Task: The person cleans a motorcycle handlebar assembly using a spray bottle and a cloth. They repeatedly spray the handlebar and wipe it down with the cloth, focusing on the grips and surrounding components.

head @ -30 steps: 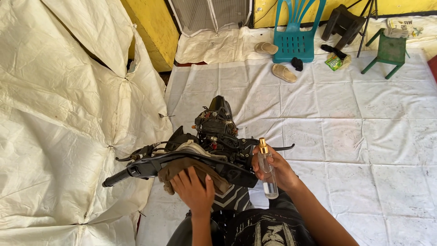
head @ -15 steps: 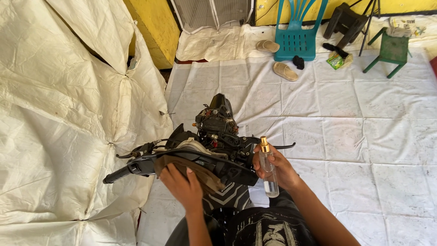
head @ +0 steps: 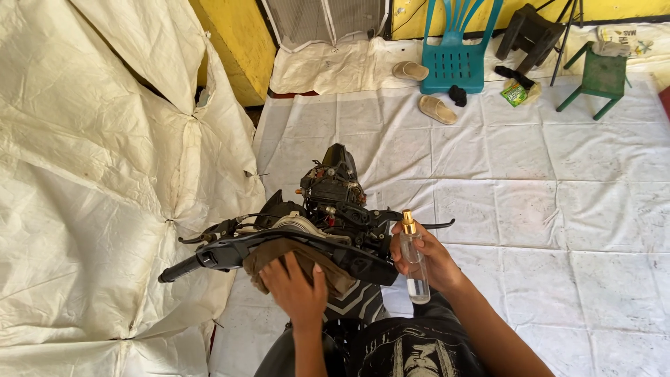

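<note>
Pressing a brown cloth (head: 296,262) under spread left hand (head: 296,290) fingers, the right hand (head: 426,258) clamps an upright spray bottle (head: 413,258) just beside the handlebar (head: 279,244).

— Where's the camera looking from?

— There's only the one, worn on the person's head. It tilts steeply down and forward over their lap, so the left hand (head: 296,290) and right hand (head: 427,257) come up from the bottom edge, close under the lens.

— How near is it to the work?

— Near. The motorcycle handlebar assembly (head: 307,230) sits mid-frame, just beyond the hands.

— And further off?

— It faces across the white floor sheet (head: 544,181) toward the yellow wall (head: 237,42) at the top, where a teal plastic chair (head: 455,52) and a green stool (head: 600,77) look small and far. White tarpaulin (head: 91,174) fills the left side.
</note>
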